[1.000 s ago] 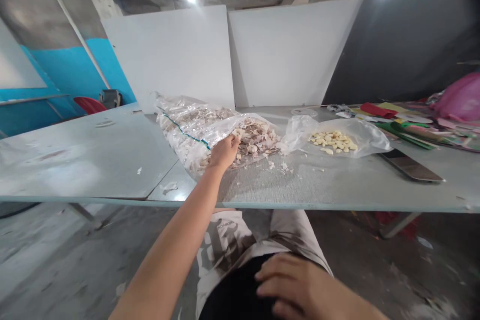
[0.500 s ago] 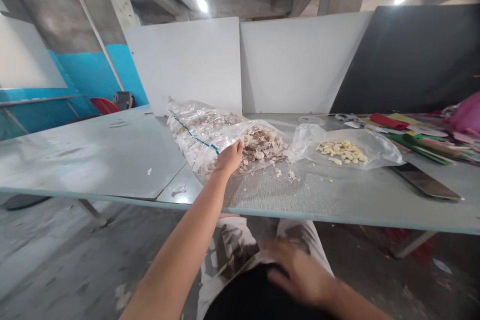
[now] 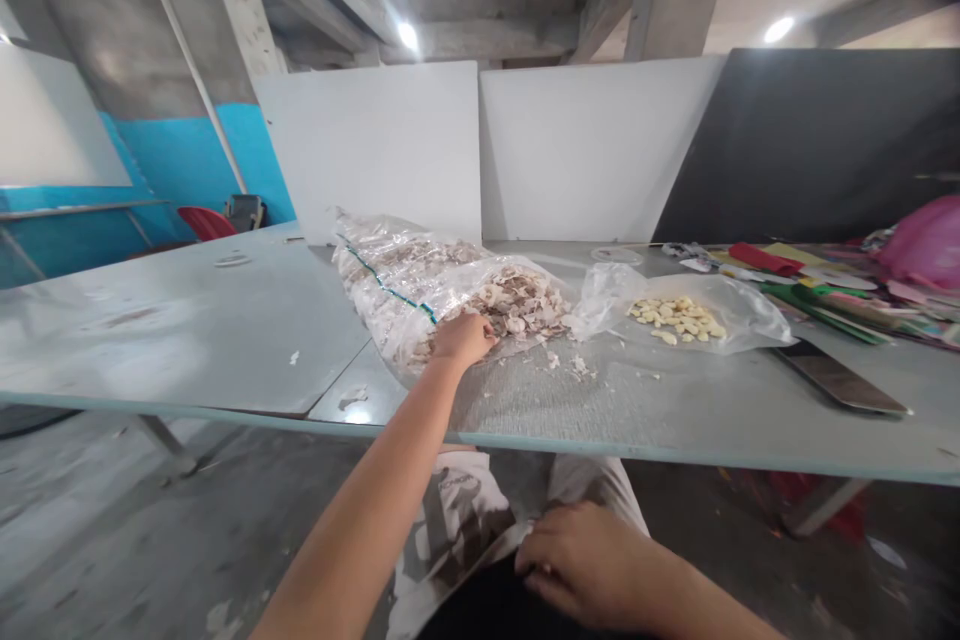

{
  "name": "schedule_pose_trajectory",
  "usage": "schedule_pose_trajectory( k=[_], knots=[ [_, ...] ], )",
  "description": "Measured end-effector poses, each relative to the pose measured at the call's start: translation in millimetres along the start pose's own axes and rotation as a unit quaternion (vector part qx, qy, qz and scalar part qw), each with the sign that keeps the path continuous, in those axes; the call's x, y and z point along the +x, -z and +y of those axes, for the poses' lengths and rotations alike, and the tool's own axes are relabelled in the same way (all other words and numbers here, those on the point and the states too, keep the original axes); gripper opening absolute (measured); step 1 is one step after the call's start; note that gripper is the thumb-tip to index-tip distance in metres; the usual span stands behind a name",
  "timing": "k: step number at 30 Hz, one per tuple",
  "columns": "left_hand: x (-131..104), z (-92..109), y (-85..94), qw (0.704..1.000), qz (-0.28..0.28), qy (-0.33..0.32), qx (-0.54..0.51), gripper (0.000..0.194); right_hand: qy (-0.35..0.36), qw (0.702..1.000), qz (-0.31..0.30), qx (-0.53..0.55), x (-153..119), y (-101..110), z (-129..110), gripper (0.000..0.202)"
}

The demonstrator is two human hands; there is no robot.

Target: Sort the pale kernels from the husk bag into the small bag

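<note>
My left hand (image 3: 466,338) is at the open mouth of a clear plastic bag (image 3: 367,295) with a blue-green stripe, its fingers curled against the near side of a heap of dry, papery peelings (image 3: 517,300). What those fingers hold, if anything, is hidden. Below the table edge, my right hand (image 3: 574,555) rests over my lap against dark cloth, fingers bent and drawn together; their inside is out of sight. To the right of the heap, pale, peeled pieces like garlic cloves (image 3: 679,318) lie on another clear plastic bag (image 3: 750,315).
A dark phone (image 3: 840,375) lies on the grey table (image 3: 210,320) at the right. Behind it are coloured sheets (image 3: 825,285) and a pink bag (image 3: 926,240). White boards (image 3: 375,150) and a dark board (image 3: 817,140) stand along the back. Peel scraps (image 3: 577,365) are scattered near the heap.
My left hand has moved slightly down, closer to the near edge of the heap. My right hand, blurred by motion before, now rests still with its fingers curled. The view has tilted slightly.
</note>
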State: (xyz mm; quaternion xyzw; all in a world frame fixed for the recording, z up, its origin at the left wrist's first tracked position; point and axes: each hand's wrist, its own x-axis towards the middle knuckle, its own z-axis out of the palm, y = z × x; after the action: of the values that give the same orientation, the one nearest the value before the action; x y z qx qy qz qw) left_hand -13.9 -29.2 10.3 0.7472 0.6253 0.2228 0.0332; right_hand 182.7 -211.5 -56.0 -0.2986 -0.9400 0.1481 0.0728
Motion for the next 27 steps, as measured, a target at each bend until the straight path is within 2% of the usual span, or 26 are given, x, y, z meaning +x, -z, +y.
schedule_pose_trajectory(
  k=[2,3,5,8,11,14,16,17,19,22,24,27],
  knots=[
    [0,-1,0.1,1.0,-0.009,-0.021,-0.013,0.016,0.072,0.997,0.009,0.04,10,30,-26,0.024],
    [-1,-2,0.3,0.999,-0.017,-0.035,-0.023,0.016,0.085,0.995,0.029,0.052,17,46,-32,0.024],
    [-1,-2,0.5,0.997,-0.022,-0.063,-0.046,0.015,0.056,0.992,0.097,0.052,34,80,-27,0.025],
    [0,-1,0.0,0.992,0.011,-0.093,-0.085,0.019,-0.06,0.98,0.187,0.031,71,119,13,0.027],
    [6,0,-1.5,0.986,0.049,-0.099,-0.122,0.025,-0.143,0.964,0.221,0.032,112,140,64,0.034],
    [19,5,-1.7,0.977,0.075,-0.091,-0.175,0.025,-0.217,0.946,0.241,0.03,144,145,98,0.035],
    [29,11,-0.6,0.965,0.08,-0.021,-0.25,0.025,-0.242,0.931,0.268,0.046,157,142,107,0.038],
    [33,14,0.1,0.953,0.058,0.019,-0.298,0.027,-0.238,0.925,0.289,0.057,160,140,109,0.038],
    [39,20,0.4,0.916,0.02,0.053,-0.397,0.027,-0.206,0.912,0.346,0.081,164,134,111,0.036],
    [40,23,-2.8,0.877,0.028,0.037,-0.479,0.027,-0.148,0.895,0.396,0.142,165,128,117,0.035],
    [38,19,-6.5,0.869,0.05,0.024,-0.492,0.033,-0.139,0.882,0.405,0.199,165,125,124,0.034],
    [34,13,-11.0,0.865,0.078,0.072,-0.49,0.035,-0.129,0.861,0.404,0.28,166,120,134,0.036]
  ],
)
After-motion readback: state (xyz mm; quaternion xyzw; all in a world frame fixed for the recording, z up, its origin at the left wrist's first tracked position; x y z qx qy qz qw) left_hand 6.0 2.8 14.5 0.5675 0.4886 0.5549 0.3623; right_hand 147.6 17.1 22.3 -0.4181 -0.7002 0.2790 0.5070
